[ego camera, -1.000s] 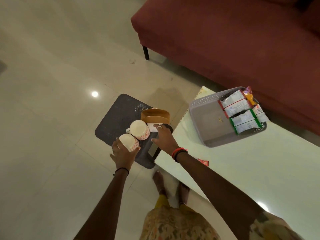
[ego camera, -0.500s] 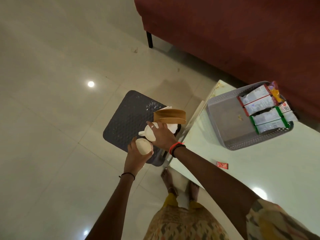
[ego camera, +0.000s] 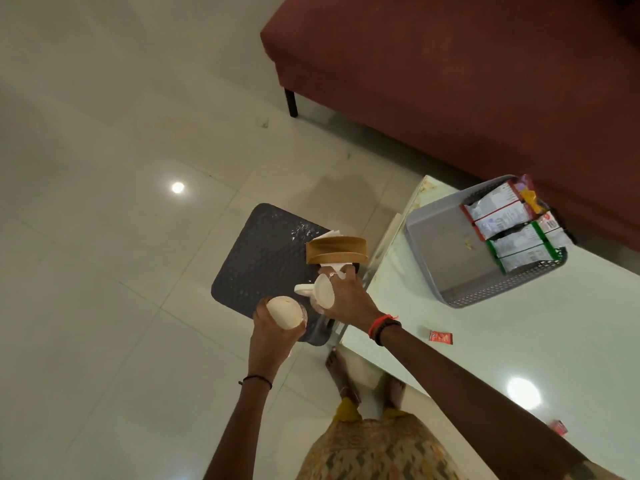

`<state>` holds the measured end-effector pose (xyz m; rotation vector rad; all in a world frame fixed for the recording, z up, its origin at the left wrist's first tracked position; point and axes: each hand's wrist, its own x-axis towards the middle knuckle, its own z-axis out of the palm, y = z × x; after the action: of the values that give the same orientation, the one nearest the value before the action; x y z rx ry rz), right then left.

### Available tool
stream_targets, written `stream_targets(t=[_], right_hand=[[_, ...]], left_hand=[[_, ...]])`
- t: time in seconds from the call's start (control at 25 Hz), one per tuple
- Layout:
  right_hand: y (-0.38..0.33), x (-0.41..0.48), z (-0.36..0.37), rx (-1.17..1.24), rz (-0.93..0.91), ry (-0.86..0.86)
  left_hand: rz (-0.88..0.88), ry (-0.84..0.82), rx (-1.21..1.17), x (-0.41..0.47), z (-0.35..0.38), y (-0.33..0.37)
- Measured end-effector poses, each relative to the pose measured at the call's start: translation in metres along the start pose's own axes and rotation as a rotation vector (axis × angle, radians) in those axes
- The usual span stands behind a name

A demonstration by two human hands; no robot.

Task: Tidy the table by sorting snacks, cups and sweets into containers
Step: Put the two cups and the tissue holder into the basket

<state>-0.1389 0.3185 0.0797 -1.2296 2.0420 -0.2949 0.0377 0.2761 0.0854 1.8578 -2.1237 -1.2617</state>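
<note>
My left hand (ego camera: 272,336) grips a white cup (ego camera: 284,311), its base turned toward me, above the near corner of a dark grey tray (ego camera: 258,258). Just right of it, my right hand (ego camera: 349,301) holds a second white cup (ego camera: 323,292) on its side, handle pointing left. A brown holder with white napkins (ego camera: 336,251) stands on the tray right behind that hand. On the white table (ego camera: 485,341) a grey basket (ego camera: 446,247) holds snack packets (ego camera: 512,230) along its right side. Two small red sweets (ego camera: 440,337) (ego camera: 559,427) lie on the tabletop.
A dark red sofa (ego camera: 467,81) fills the upper right, one black leg (ego camera: 292,102) on the glossy tiled floor (ego camera: 104,237). The tray sits lower than the table, off its left end. My bare feet (ego camera: 341,375) stand beside the table's near edge.
Both cups have been lifted off the tray and tipped, their bases now facing up toward me. The view has swung slightly, so the basket sits further right.
</note>
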Motion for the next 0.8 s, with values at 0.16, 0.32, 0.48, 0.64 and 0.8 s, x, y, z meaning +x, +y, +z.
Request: stream_targets(t=[0.16, 0.32, 0.48, 0.64, 0.8], right_hand=[[0.033, -0.029, -0.043, 0.072, 0.075, 0.037], [0.076, -0.048, -0.093, 0.032, 0.146, 0.085], [0.12, -0.059, -0.135, -0.029, 0.207, 0.132], [0.175, -0.068, -0.171, -0.011, 0.257, 0.228], [0.228, -0.07, -0.184, -0.008, 0.336, 0.255]], left_hand=[[0.049, -0.053, -0.037, 0.0, -0.001, 0.043], [0.141, -0.128, -0.067, 0.013, 0.01, 0.102], [0.204, -0.189, -0.081, 0.03, 0.035, 0.162], [0.384, -0.253, 0.067, 0.048, 0.078, 0.227], [0.505, -0.322, 0.147, 0.062, 0.133, 0.274]])
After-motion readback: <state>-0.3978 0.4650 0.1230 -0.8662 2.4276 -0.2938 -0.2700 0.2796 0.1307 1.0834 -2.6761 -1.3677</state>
